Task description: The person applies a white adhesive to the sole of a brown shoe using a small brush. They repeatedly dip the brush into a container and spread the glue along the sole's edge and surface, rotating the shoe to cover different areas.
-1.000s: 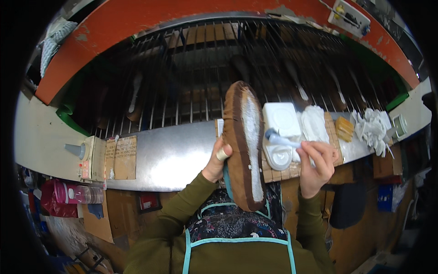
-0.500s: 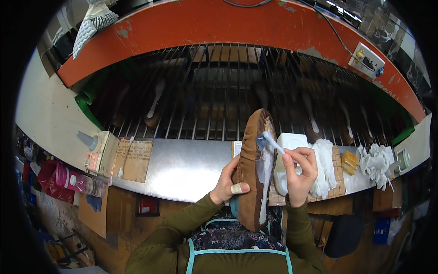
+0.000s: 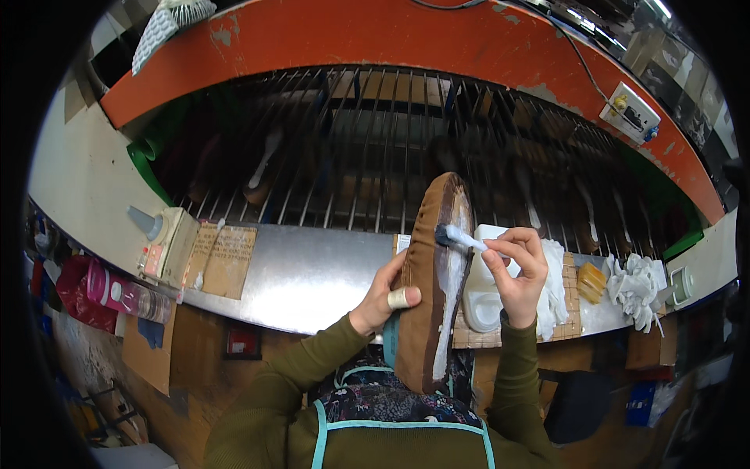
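Observation:
My left hand (image 3: 379, 297), with pale tape around its thumb, grips a brown shoe upper (image 3: 418, 293) by its side. The upper stands tilted, toe end away from me, its underside turned to the right and streaked with white paste. In my right hand (image 3: 519, 273) is a small brush (image 3: 465, 239), its pale handle pinched between thumb and fingers. Its dark bristles touch the border of the underside near the toe. Just behind the brush and the right hand stands a white plastic container (image 3: 483, 309), partly covered by them.
Beyond the metal ledge (image 3: 312, 273) runs a rack of metal bars (image 3: 375, 148) carrying several dark shoes. White gloves (image 3: 637, 285), a yellow block (image 3: 591, 283) and white cloth (image 3: 553, 289) lie at right. A cardboard piece (image 3: 223, 262) and beige box (image 3: 168, 246) sit at left.
The brush has shifted a little along the underside, away from the toe and toward its left border. Both hands keep their grips. The whole view has moved slightly.

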A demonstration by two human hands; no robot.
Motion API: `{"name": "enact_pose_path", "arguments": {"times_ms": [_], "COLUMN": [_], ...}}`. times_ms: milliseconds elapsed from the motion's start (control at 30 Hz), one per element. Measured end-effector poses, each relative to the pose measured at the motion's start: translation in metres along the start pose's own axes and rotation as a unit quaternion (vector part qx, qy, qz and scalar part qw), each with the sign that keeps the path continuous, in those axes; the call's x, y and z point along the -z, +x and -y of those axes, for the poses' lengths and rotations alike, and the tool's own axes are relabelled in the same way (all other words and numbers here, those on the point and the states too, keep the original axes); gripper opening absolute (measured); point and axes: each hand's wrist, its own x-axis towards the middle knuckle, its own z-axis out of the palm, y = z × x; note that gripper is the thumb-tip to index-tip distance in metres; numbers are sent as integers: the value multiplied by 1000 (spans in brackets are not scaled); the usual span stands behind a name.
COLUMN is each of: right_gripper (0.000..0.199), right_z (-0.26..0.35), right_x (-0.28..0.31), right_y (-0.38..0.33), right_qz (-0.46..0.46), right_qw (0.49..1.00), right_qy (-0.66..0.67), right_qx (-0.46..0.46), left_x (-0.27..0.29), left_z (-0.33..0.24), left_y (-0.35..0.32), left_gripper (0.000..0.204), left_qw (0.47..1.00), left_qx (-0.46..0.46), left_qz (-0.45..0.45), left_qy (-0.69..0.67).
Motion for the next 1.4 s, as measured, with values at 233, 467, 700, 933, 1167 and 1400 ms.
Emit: {"name": "enact_pose_path", "arguments": {"times_ms": [233, 467, 700, 933, 1167, 1400], "right_gripper": [14, 12, 16, 16, 15, 12], "right_z": [2, 0, -1, -2, -6, 8], "right_x": [11, 13, 16, 23, 25, 33], "right_y": [-29, -24, -15, -40, -40, -32], "right_qz": [60, 8, -13, 34, 14, 83], "right_qw": [998, 998, 996, 998, 1000, 992], "right_qy": [-10, -4, -92, -41, 10, 26], "right_qx": [-33, -67, 14, -11, -17, -91], "left_x": [-5, -10, -18, -14, -13, -16], "left_z": [-8, -9, -10, -8, -4, 3], "left_y": [7, 7, 9, 9, 7, 2], "left_gripper": [98, 77, 73, 90, 79, 76], "left_qw": [996, 992, 995, 994, 987, 985], "left_qx": [79, 86, 79, 105, 129, 104], "left_qz": [-27, -3, 5, -5, 24, 17], "left_qy": [-37, -92, -62, -14, -95, -136]}}
